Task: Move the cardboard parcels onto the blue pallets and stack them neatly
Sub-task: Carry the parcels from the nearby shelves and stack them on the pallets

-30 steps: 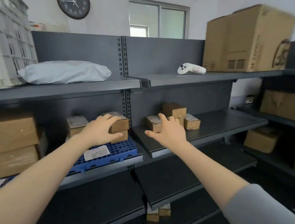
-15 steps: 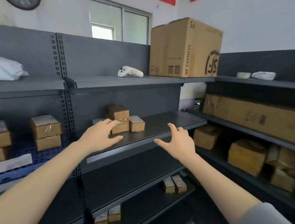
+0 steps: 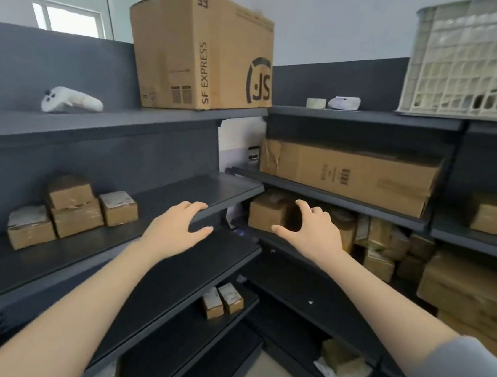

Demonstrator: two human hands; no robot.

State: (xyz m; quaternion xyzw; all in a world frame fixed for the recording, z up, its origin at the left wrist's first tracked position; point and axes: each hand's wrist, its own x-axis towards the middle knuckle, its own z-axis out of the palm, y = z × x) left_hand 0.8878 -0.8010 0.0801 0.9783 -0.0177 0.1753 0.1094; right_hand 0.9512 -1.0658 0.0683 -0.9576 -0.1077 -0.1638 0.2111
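Reaching forward with fingers spread and holding nothing, the left hand (image 3: 179,227) is hovering at the lip of the dark shelf (image 3: 210,190) while the right hand (image 3: 313,231) is curling open just in front of a cardboard parcel (image 3: 266,213) in the corner bay. Four small parcels (image 3: 74,212) are sitting stacked on the left shelf, farther left than half a second ago as the view is swinging right. Beyond, the big carton (image 3: 200,52) is showing "SF EXPRESS", now joined by a white crate (image 3: 478,59).
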